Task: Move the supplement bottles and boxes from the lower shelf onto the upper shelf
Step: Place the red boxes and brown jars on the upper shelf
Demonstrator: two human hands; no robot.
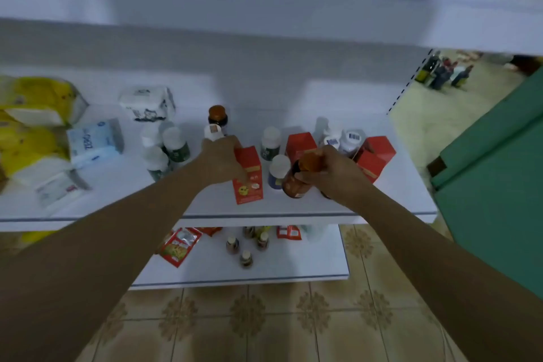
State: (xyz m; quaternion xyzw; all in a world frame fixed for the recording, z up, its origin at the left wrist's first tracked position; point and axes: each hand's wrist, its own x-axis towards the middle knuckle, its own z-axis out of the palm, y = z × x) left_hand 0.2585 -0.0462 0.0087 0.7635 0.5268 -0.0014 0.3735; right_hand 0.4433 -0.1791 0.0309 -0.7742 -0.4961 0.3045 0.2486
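Holding red box (pixel 248 182) upright on upper shelf (pixel 117 203): left hand (pixel 220 160), grip clamped on it; right hand (pixel 335 175), grip clamped round tilted orange-capped amber bottle (pixel 295 182).

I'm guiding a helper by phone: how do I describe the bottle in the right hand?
On the wide white shelf both arms reach onto, look near the front edge, right of the red box the left hand holds. There the right hand grips a tilted bottle. It is amber-brown with an orange cap, while the white-capped bottle beside it stands upright.
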